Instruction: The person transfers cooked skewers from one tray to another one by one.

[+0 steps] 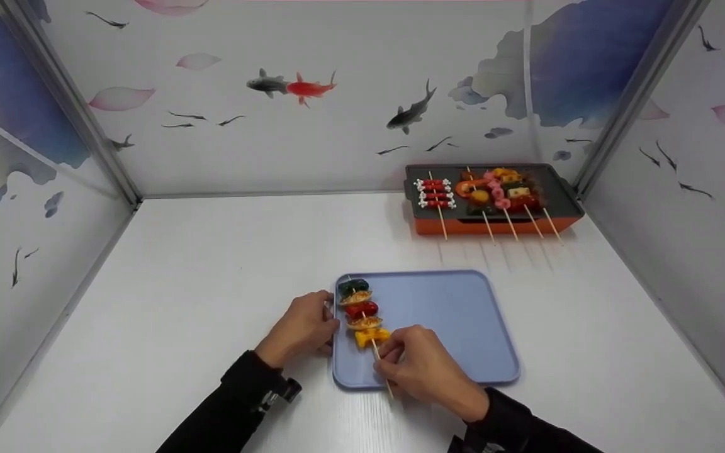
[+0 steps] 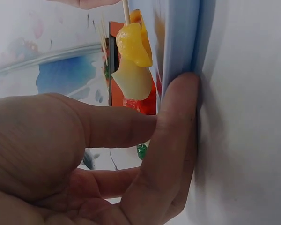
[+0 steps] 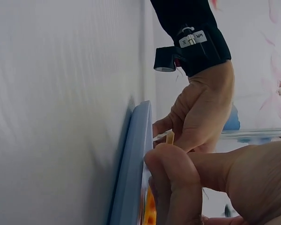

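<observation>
Blue tray [image 1: 450, 314] steadied by left hand [image 1: 303, 327]; right hand [image 1: 422, 368] pinches skewer [image 1: 364, 318] laid there; four skewers left on grill [image 1: 564, 198].

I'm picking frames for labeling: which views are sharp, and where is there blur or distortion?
Head view: evenly lit, sharp, wide-angle bend at the wall edges; skewer and blue tray clear. Left wrist view: left hand fills the frame, soft. Right wrist view: right hand close, blurred.
</observation>
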A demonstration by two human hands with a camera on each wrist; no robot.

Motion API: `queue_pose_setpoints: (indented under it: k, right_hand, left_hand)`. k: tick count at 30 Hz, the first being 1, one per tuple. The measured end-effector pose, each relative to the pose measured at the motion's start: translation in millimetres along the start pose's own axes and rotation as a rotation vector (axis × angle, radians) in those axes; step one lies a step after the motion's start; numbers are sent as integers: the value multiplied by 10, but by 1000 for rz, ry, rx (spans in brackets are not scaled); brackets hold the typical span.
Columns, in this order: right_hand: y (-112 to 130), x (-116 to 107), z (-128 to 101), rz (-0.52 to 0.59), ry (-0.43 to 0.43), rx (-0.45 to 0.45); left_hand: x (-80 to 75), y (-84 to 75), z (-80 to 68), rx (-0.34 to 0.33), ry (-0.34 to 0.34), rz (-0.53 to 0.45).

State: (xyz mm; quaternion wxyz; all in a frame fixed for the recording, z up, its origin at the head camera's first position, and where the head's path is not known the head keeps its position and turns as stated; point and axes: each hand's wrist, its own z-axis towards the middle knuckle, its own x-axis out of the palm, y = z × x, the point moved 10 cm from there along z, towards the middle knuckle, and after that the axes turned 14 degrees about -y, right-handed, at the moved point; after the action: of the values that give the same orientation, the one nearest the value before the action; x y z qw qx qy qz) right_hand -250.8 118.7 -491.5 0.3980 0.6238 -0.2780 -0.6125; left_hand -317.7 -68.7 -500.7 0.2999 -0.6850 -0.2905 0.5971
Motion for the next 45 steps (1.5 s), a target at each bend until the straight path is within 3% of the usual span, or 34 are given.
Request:
queue_pose_setpoints:
  k: [13,20,33,45]
  right_hand:
    - [-39,265,-38,125,32,104]
    - [-72,365,-114,217,98,178]
    - [24,278,-106,131,129,74]
    - [79,54,36,29,39,-9]
  left_hand:
    - [-40,-21,-1,39,-17,25]
    - [-35,-15,-12,35,-6,10]
    - [-28,18,19,-1,-1,16]
    - [-28,0,1,18,1,17]
